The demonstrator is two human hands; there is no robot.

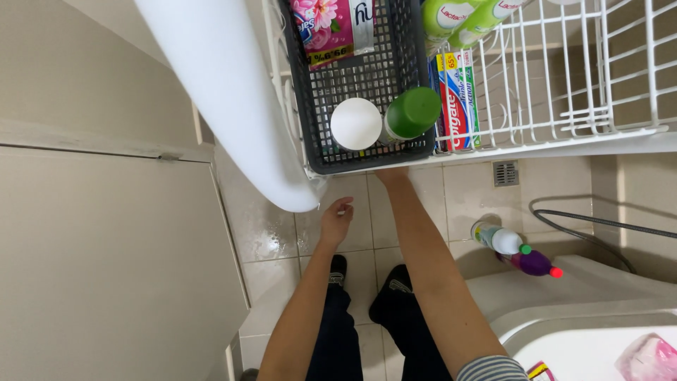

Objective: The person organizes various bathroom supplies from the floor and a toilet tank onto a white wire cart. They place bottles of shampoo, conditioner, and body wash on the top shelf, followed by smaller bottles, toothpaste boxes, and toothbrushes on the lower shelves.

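My left hand [336,220] hovers over the tiled floor with its fingers curled together, just below the rounded end of a large white curved body [233,106]. A tiny white bit seems to be at its fingertips, but I cannot tell what it is. My right hand [392,174] reaches under the front edge of a dark grey plastic basket [367,159]; only the wrist shows and the fingers are hidden. The basket sits on a white wire rack [564,120]. It holds a white-capped bottle [356,123], a green-capped bottle [412,113] and a pink flowered pouch [331,28].
Toothpaste boxes [455,102] and green bottles [458,17] stand on the rack. On the floor at right are a white-capped bottle [502,240], a purple bottle [536,263], a floor drain [505,173] and a hose [599,222]. A beige cabinet [106,268] fills the left; a white fixture [585,331] sits bottom right.
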